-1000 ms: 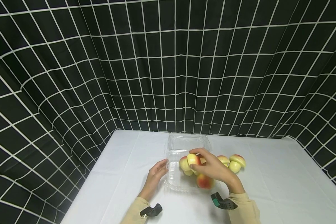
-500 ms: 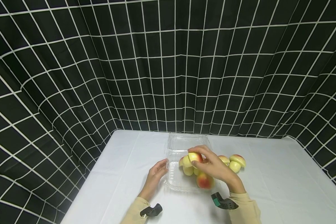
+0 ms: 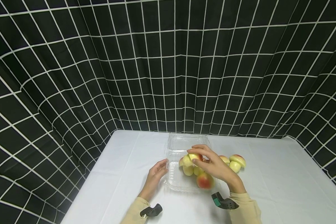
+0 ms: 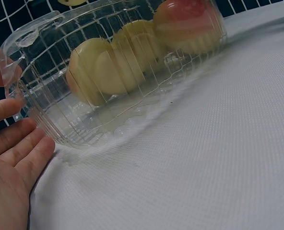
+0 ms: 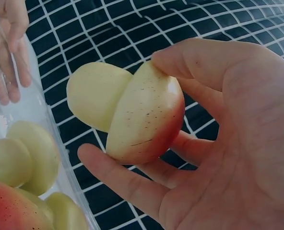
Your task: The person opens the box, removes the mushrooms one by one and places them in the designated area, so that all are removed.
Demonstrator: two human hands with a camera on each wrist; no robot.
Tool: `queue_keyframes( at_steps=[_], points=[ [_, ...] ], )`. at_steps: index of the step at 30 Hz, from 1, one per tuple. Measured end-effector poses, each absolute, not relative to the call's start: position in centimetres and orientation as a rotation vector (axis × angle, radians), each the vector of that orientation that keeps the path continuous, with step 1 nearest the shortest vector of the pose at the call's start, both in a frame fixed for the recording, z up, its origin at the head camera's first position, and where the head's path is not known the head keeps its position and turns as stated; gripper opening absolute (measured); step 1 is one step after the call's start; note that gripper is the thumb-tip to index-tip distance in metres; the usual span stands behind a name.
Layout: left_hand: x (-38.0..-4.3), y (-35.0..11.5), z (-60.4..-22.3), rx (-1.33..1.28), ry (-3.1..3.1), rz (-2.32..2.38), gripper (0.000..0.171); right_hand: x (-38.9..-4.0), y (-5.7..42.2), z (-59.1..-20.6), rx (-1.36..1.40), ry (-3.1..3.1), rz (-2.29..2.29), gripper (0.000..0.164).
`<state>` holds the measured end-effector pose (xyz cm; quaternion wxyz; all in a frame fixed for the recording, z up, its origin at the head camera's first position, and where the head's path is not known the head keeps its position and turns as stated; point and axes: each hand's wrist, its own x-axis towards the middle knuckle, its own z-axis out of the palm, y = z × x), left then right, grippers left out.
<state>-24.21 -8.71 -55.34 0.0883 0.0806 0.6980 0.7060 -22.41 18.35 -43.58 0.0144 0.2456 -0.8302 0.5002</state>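
My right hand (image 3: 215, 165) holds a mushroom (image 5: 147, 115) with a red-and-yellow cap and pale stem, above the clear plastic clamshell box (image 3: 175, 183). Thumb and fingers curve round its cap, and its stem points left in the head view. Inside the box are several similar mushrooms, among them one with a red cap (image 3: 205, 180) at the front right and a pale one (image 4: 89, 72) seen through the wall. Straight fingers of my left hand (image 3: 156, 174) touch the box's left side; its thumb is partly behind the plastic in the left wrist view.
The box's lid (image 3: 184, 141) is folded back toward the curtain. On the white tablecloth (image 3: 274, 180), right of the box, lie two more mushrooms (image 3: 236, 163), one partly hidden by my right hand. A black curtain with white grid lines (image 3: 182, 77) surrounds the table.
The held mushroom has turned and risen slightly in my right hand, exposing more of the stems below it. My left hand and the box have stayed put.
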Motion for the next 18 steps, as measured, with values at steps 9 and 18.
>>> queue_keyframes(
  at_steps=[9,18],
  points=[
    [-24.23,-8.73,-55.31,0.249,2.085,2.097,0.054,-22.35,18.16,-43.28,0.689,-2.556,1.655,0.044],
    [-24.26,-8.71,-55.39,0.253,2.059,2.121,0.054,-22.39,18.02,-43.18,0.576,-2.546,1.857,0.056]
  ],
)
